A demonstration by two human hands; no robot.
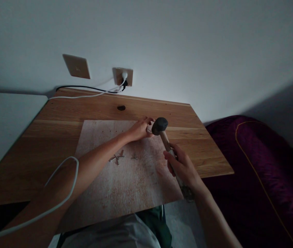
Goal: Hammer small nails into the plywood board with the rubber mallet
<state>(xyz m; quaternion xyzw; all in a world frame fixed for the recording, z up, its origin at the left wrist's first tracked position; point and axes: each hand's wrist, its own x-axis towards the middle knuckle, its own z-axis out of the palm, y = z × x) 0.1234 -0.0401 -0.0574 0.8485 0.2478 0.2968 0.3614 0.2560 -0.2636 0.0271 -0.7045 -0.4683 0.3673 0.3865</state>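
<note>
panel [9, 131]: white, far left, bordering the left edge of the wooden tabletop [51, 134].
cord [76, 168]: white loop at near left, crossing in front of the left forearm [92, 162].
wall plate [77, 66]: on the wall [187, 51], far left.
outlet [119, 73]: far side, two plugs in it; their white and black cables trail left along the tabletop's far edge.
metal pieces [117, 157]: a small cluster mid-board, another just right.
board [118, 193]: speckled, flat on the tabletop, its near edge jutting past the wood.
left hand [141, 129]: at the board's far right, fingers curled narrow by something small and pale; cannot tell if gripped.
mallet [160, 126]: dark head just beside those fingers.
right hand [182, 163]: wrapped round the mallet's handle, over the board's right edge.
right side: wood stretches from board to slanting tabletop edge.
cloth [241, 165]: purple, yellow-piped, beyond that edge.
</note>
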